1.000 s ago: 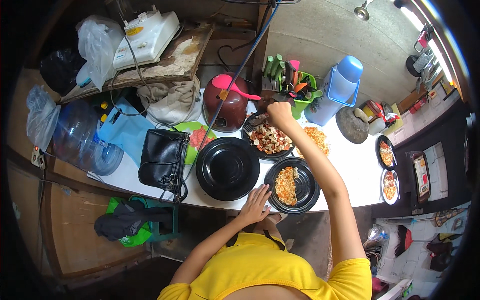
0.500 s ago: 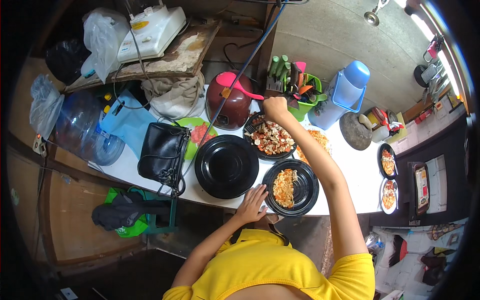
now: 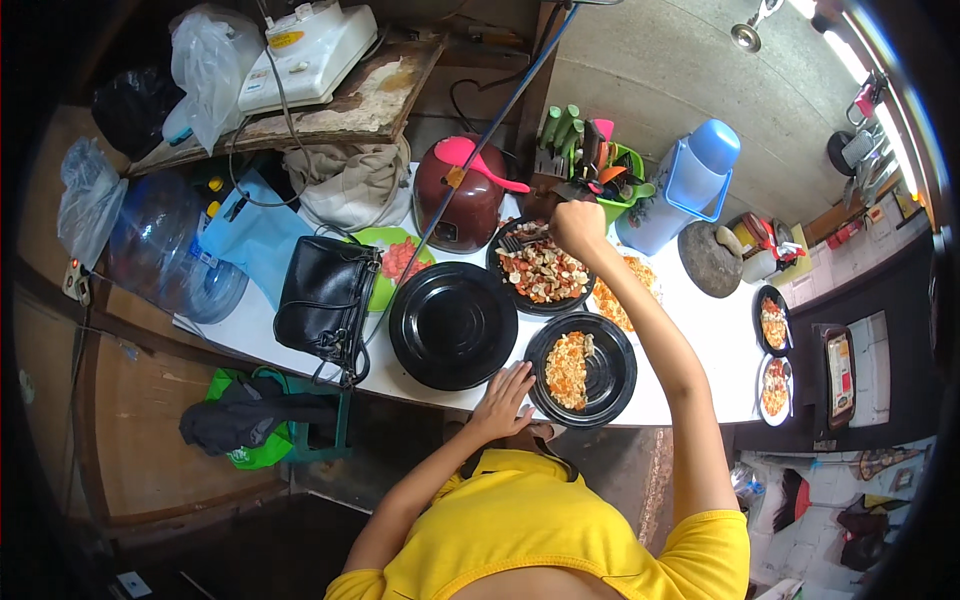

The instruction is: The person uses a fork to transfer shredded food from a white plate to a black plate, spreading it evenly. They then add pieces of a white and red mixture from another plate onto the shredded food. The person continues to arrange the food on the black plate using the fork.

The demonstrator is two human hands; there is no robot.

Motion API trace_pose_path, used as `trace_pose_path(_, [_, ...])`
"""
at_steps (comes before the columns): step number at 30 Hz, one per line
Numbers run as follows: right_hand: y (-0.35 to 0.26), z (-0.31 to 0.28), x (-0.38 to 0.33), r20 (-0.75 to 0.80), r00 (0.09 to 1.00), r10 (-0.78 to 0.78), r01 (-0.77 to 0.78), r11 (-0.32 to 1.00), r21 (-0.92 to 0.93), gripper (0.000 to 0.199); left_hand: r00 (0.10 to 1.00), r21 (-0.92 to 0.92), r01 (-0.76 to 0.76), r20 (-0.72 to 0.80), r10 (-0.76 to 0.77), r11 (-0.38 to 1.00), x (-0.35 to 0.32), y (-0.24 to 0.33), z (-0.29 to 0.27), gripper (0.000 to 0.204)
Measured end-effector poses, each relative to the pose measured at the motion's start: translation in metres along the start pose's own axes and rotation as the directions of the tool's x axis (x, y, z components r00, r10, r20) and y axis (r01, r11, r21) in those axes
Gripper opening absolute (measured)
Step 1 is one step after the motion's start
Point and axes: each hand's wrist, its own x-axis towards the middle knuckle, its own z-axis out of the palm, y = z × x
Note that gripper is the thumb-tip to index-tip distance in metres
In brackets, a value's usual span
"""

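Observation:
My right hand (image 3: 577, 228) is closed around a dark fork (image 3: 520, 240), its tined end over a heap of chopped red and white food (image 3: 545, 272) on a black plate at the table's far side. My fingers hide most of the handle. On the near table edge, my left hand (image 3: 503, 400) lies with fingers stretched out, by the rim of a nearer black plate (image 3: 610, 380). Orange fried rice (image 3: 567, 372) covers that plate's left half. To the left stands a larger bare black plate (image 3: 453, 325).
A maroon rice cooker (image 3: 462, 215) with a pink rice paddle (image 3: 480, 165) stands behind. A green utensil holder (image 3: 622, 190) and a blue jug (image 3: 685, 180) are at the back. A black handbag (image 3: 318, 305) sits left. Two filled plates are far right. A thin blue pole (image 3: 500, 115) crosses diagonally.
My right hand has moved right and slightly nearer, and the fork's tined end now shows over the chopped food. My left hand has stayed by the nearer plate.

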Motion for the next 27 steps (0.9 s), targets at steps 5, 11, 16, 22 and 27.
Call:
trace_pose_path(5, [0.027,-0.029,-0.069,0.01,0.983,0.181,-0.178,0.955,0.239,0.007,0.999,0.005,-0.031,0.044,0.031,1.0,0.0,-0.001,-0.004,0.06])
trace_pose_path(11, [0.045,-0.043,-0.21,0.04,0.884,0.465,-0.46,0.852,0.249,0.013,0.996,-0.045,-0.071,0.045,0.073,0.996,0.004,-0.003,-0.002,0.059])
trace_pose_path(16, [0.029,-0.041,-0.291,0.169,0.751,0.639,-0.66,0.723,0.203,0.011,0.997,-0.056,-0.057,0.039,0.059,0.997,0.003,-0.004,0.0,0.06])
trace_pose_path(22, [0.024,-0.02,-0.306,0.231,0.706,0.669,-0.704,0.7,0.125,0.011,0.998,-0.047,-0.047,0.026,0.049,0.998,0.002,-0.003,0.003,0.06])
trace_pose_path(27, [0.017,-0.011,-0.298,0.19,0.739,0.646,-0.667,0.741,0.073,0.012,1.0,-0.004,-0.018,-0.002,0.018,1.0,0.002,-0.002,0.007,0.063])
